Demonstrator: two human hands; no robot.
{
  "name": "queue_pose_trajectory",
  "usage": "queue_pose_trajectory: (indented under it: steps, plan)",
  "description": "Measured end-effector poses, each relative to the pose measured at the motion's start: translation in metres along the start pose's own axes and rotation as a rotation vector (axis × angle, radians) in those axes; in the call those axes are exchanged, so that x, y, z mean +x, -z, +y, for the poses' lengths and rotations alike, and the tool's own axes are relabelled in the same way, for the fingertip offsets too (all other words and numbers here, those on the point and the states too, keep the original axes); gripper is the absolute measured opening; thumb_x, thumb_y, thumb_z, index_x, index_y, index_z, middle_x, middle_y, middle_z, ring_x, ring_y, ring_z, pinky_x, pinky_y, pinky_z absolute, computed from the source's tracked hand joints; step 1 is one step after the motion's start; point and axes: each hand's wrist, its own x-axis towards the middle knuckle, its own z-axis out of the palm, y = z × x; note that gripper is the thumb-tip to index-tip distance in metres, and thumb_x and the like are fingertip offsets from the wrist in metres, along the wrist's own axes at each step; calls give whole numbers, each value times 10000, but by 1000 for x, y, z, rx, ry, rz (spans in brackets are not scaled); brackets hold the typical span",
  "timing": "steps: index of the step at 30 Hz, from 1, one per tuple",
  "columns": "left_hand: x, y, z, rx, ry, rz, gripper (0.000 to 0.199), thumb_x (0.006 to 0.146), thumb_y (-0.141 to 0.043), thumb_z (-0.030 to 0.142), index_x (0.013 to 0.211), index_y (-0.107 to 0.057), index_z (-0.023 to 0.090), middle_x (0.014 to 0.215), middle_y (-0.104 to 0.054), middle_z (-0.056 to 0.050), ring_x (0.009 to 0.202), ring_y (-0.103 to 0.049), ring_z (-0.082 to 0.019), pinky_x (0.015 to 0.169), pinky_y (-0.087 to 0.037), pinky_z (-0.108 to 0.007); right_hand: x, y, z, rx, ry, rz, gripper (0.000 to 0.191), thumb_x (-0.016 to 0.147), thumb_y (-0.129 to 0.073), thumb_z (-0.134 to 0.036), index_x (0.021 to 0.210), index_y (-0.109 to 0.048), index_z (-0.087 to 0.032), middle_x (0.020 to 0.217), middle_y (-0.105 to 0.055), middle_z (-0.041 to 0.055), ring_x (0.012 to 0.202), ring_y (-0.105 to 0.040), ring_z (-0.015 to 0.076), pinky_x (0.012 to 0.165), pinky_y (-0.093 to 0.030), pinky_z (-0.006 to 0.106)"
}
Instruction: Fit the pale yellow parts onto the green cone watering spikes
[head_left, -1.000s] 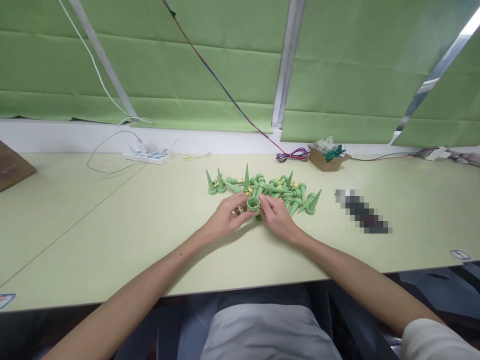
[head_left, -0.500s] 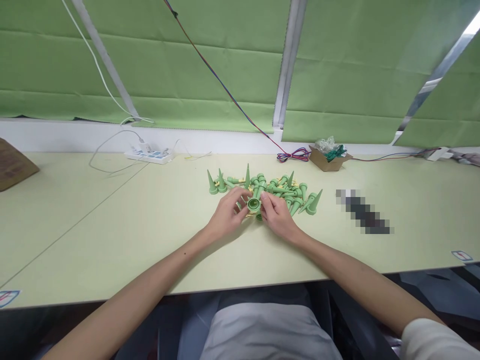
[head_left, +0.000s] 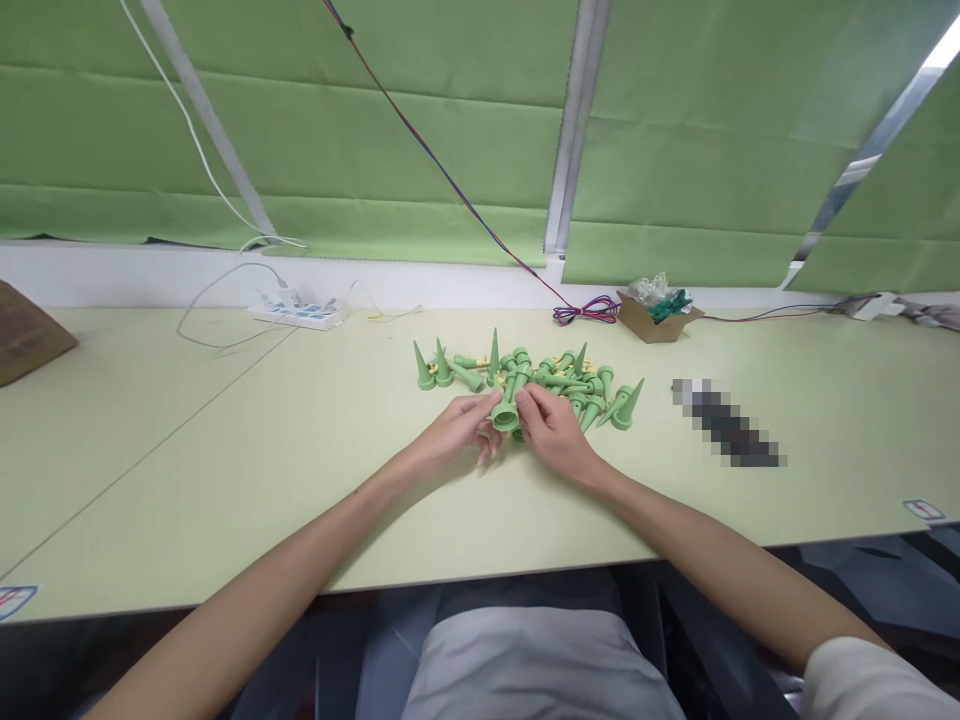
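A green plastic watering spike [head_left: 505,415] is between my hands, its wide hollow end tilted toward me and down. My left hand [head_left: 457,428] has its thumb against the spike's left side, with fingers curled beneath the wide end. On the other side, my right hand [head_left: 553,428] pinches the spike between thumb and fingers; its contact is partly hidden. Right behind lies a pile of similar green spikes [head_left: 592,408], several with small yellow parts. At the pile's left, a few spikes [head_left: 425,370] stand point up. Another green rim shows under my right fingers.
A small cardboard box [head_left: 654,322] with clear and green plastic stands at the back, beside a coiled red-blue cable [head_left: 586,312]. A white power strip [head_left: 298,312] lies back left. Brown cardboard [head_left: 30,335] is at the far left. A pixelated dark object [head_left: 727,425] lies right.
The held spike's wide end has tipped downward, so its opening faces me less. My left hand has shifted slightly lower, its thumb now on the spike and fingers underneath. My right hand stays nearly still.
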Motion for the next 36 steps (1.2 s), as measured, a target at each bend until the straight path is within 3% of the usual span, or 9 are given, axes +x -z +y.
queue_pose_trajectory:
  steps: [5, 8, 11, 14, 18, 21, 24, 28, 36]
  plan:
    - [-4, 0, 7, 60, -52, 9, 407, 879, -605, 550, 819, -589, 147, 588, -489, 13, 552, -570, -138, 473, -437, -244, 0, 1, -1, -19, 6, -17, 386, 1013, -401, -452, 704, -384, -222, 587, -406, -40, 541, -380, 122, 539, -312, 270]
    - [-8, 1, 12, 188, -117, 11, 378, 892, -602, 511, 750, -539, 166, 616, -515, 15, 547, -557, -118, 509, -437, -244, 0, 1, -1, -42, 3, -21, 393, 1014, -399, -446, 693, -371, -220, 574, -387, -45, 530, -367, 118, 535, -300, 270]
    - [-11, -1, 15, 341, -174, 16, 305, 898, -605, 465, 831, -595, 167, 628, -538, 16, 535, -527, -109, 522, -422, -243, 0, 1, -1, -70, 1, -16, 405, 1014, -394, -443, 678, -364, -219, 562, -374, -46, 521, -358, 117, 529, -286, 272]
    - [-13, -3, 16, 424, -243, 39, 264, 888, -617, 429, 946, -649, 174, 739, -586, -5, 595, -531, -117, 533, -427, -241, 0, 1, -2, -93, 9, -8, 415, 1016, -381, -440, 666, -376, -216, 550, -361, -45, 514, -350, 118, 528, -275, 278]
    - [-11, -2, 12, 593, -386, 112, 224, 877, -631, 395, 858, -649, 173, 901, -591, -38, 748, -567, -140, 582, -458, -236, 0, 1, -2, -128, 18, 3, 438, 1010, -376, -444, 641, -353, -211, 546, -334, -44, 511, -316, 114, 522, -253, 284]
    - [-9, 0, 5, 731, -494, 143, 225, 881, -632, 367, 775, -625, 169, 917, -565, -43, 731, -550, -127, 544, -447, -221, 1, 1, -2, -155, 18, 16, 452, 1004, -373, -440, 620, -331, -208, 543, -312, -43, 513, -293, 110, 522, -242, 285]
    - [-8, 2, 1, 800, -569, 133, 147, 915, -585, 310, 892, -671, 192, 1031, -565, -62, 743, -568, -117, 561, -479, -222, 2, 1, -1, -161, 14, 34, 448, 1001, -379, -430, 617, -336, -205, 545, -308, -43, 514, -297, 108, 523, -242, 284]
    - [-7, 1, 0, 806, -588, 149, 179, 923, -566, 256, 1061, -674, 225, 1058, -547, -62, 712, -571, -102, 572, -505, -229, 2, 0, 0, -139, 8, 64, 443, 1005, -388, -437, 631, -346, -204, 559, -318, -41, 525, -307, 110, 523, -248, 283]
    - [-6, -4, 2, 742, -507, 271, 239, 893, -584, 263, 1127, -583, 213, 1116, -561, -72, 693, -571, -101, 559, -498, -226, 2, 1, 1, 1, -40, 103, 449, 1003, -369, -534, 685, -406, -219, 586, -421, -23, 533, -387, 131, 520, -313, 280]
